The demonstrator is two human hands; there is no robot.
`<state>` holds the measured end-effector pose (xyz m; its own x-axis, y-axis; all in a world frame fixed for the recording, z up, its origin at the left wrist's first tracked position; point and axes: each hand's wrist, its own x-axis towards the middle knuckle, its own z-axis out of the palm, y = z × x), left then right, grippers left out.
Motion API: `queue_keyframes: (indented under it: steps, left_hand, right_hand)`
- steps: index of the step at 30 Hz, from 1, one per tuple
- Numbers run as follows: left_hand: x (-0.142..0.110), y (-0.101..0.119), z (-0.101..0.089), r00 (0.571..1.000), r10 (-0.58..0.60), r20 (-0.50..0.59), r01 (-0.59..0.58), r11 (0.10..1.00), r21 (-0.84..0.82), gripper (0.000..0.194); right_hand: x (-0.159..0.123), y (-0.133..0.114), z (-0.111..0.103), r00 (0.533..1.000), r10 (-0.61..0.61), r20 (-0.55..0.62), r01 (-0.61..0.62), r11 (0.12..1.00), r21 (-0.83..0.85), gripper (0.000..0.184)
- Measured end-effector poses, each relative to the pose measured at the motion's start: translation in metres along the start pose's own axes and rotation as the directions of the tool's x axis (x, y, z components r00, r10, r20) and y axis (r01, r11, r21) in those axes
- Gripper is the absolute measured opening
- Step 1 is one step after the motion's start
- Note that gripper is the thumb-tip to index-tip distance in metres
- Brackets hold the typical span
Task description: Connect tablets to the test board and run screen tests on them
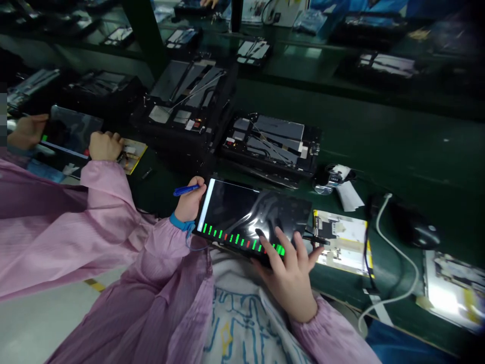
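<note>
A tablet screen (246, 210) lies tilted in front of me, lit, with green and red marks along its lower edge and a white strip at its left. My left hand (189, 202) is closed at the tablet's left edge and holds a blue pen (185, 190). Over the lower right part of the screen, my right hand (290, 263) is open with its fingers spread, the fingertips at the glass. A dark connector (316, 238) sticks out beside the tablet's right edge, by my right fingers. The tablet's underside is hidden.
A stack of opened devices (185, 96) and another opened device (273, 139) stand behind the tablet. Rightward are a board with yellow edges (341, 242), a white cable (411, 260) and a black mouse (415, 225). At left, a co-worker's hand (106, 146) is beside another tablet.
</note>
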<state>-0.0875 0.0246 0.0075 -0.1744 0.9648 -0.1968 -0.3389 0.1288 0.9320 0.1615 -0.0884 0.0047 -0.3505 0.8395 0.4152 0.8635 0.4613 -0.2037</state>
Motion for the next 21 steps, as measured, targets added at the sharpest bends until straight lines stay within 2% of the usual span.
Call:
queue_keyframes:
  steps: [10, 15, 21]
  left_hand:
    - [0.000, 0.002, 0.005, 1.000, 0.004, -0.007, -0.004, 1.000, -0.003, 0.033]
    - [-0.003, 0.002, 0.003, 0.999, -0.023, 0.035, 0.023, 1.000, -0.003, 0.021]
    - [0.001, -0.002, 0.001, 1.000, -0.020, 0.015, 0.020, 1.000, -0.005, 0.031]
  right_hand:
    - [-0.003, 0.001, 0.006, 1.000, -0.004, 0.000, 0.004, 1.000, 0.018, 0.028]
    - [-0.004, 0.005, 0.008, 1.000, -0.009, -0.020, 0.009, 1.000, -0.004, 0.018]
    - [-0.004, 0.005, 0.015, 0.993, 0.016, -0.120, -0.011, 0.999, 0.039, 0.014]
